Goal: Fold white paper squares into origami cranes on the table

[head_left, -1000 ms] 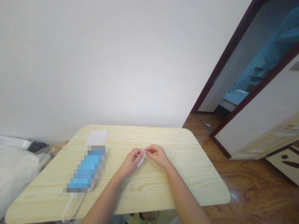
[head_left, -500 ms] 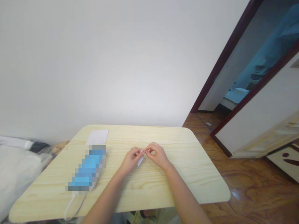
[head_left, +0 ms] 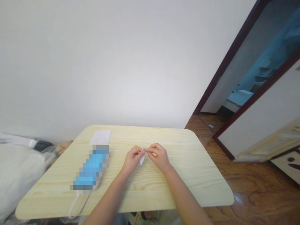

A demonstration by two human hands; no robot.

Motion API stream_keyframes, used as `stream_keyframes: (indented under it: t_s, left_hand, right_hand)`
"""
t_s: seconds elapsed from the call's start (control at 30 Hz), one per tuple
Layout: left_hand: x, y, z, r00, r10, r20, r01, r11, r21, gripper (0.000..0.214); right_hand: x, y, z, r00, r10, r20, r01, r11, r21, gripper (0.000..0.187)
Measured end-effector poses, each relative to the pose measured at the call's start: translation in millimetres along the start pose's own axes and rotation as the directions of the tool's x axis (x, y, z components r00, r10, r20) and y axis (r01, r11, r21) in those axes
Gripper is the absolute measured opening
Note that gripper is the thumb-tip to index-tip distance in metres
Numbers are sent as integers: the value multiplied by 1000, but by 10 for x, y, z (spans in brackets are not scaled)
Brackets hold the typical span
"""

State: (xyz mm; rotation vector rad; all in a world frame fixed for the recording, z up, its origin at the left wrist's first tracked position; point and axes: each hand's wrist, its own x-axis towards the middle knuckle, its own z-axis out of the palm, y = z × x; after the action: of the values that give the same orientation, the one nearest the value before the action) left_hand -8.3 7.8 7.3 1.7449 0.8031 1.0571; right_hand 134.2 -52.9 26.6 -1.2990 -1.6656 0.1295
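Observation:
Just above the middle of the light wooden table (head_left: 187,184), my two hands meet at the fingertips. A small white piece of paper (head_left: 142,159), folded or narrow, hangs below the fingers of my left hand (head_left: 132,160), pinched between thumb and forefinger. My right hand (head_left: 160,157) is closed in a pinch too, its thumb and forefinger touching the paper's upper end beside the left fingertips. The fingers cover most of that upper end.
On the table's left lies a device with a blurred blue screen (head_left: 91,168) and a white cable (head_left: 73,206). Behind it is a white sheet of paper (head_left: 100,137). A white wall (head_left: 140,62) borders the table's far edge. White bedding (head_left: 18,175) lies left; a doorway stands right.
The view has shifted slightly, so the table and device sit a little further right. Both hands keep their pinch, and the paper strip hangs a bit more upright.

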Motion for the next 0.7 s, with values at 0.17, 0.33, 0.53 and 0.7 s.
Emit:
stream_keyframes:
  t_s: [0.17, 0.33, 0.53, 0.7]
  left_hand:
    - [0, 16, 16, 1000, -4, -13, 3, 1000, -17, 23]
    - [0, 7, 23, 997, -75, -11, 74, 995, -71, 24]
    - [13, 2, 20, 991, -135, 14, 136, 986, -92, 28]
    - [13, 36, 25, 993, -120, -3, 120, 990, -79, 28]
  right_hand:
    - [-17, 26, 14, 1000, -8, -5, 8, 1000, -3, 15]
    - [1, -3, -1, 999, -35, 5, 35, 999, -19, 16]
    - [8, -55, -13, 998, 46, -36, -45, 999, 15, 13]
    - [15, -37, -5, 999, 12, -40, -15, 997, -82, 11]
